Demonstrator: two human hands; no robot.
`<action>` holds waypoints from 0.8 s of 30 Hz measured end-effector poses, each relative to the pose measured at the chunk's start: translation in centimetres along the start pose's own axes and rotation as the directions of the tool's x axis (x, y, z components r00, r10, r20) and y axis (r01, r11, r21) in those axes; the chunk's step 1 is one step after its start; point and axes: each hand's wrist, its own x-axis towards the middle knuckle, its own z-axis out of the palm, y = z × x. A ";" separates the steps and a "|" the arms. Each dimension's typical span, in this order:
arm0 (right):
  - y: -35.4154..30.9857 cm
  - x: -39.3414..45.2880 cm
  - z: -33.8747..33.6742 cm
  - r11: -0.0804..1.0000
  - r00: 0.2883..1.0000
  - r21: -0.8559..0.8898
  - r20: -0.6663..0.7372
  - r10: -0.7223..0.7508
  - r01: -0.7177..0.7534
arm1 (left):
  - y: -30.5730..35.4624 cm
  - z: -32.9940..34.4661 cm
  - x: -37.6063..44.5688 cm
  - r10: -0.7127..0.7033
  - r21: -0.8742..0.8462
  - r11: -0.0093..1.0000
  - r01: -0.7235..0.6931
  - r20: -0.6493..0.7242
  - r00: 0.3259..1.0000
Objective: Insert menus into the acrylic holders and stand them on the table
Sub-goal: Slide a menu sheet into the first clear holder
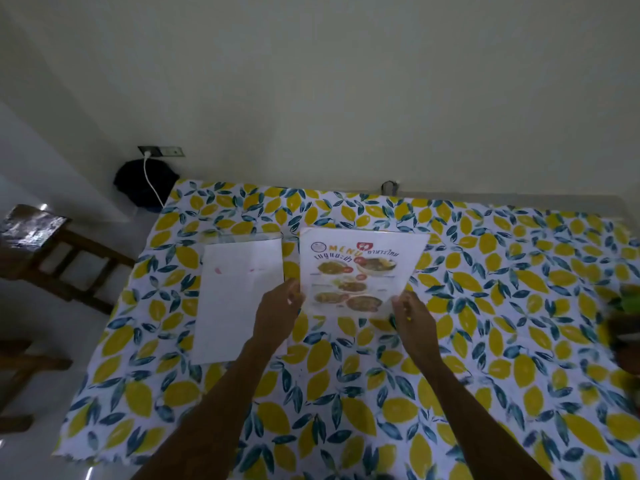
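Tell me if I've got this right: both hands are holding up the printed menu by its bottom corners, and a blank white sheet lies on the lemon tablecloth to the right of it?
Not quite. The head view shows the blank white sheet lying to the left of the printed menu, not the right. The rest holds: the left hand and right hand grip its bottom corners above the lemon tablecloth.

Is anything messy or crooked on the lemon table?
Nothing is spilled or broken. The menu is tilted only because both hands, left hand and right hand, hold its bottom corners. The white sheet beside it lies flat, slightly skewed, with faint pink marks.
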 end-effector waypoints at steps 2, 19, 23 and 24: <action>1.6 0.1 1.7 0.998 0.998 -0.005 0.025 0.057 -0.057 | 0.0 0.6 0.1 -0.047 -0.017 0.999 0.047 0.004 0.999; 5.6 0.2 4.5 0.987 0.986 -0.043 0.050 0.156 -0.154 | -0.7 3.9 -0.3 -0.178 0.071 0.981 0.179 -0.015 0.984; 5.3 0.3 4.4 0.982 0.981 -0.065 0.066 0.180 -0.176 | -0.9 4.2 -0.5 -0.192 0.074 0.978 0.193 -0.024 0.981; 5.3 0.3 4.3 0.982 0.981 -0.067 0.075 0.179 -0.174 | -1.0 4.2 -0.6 -0.193 0.078 0.978 0.194 -0.021 0.981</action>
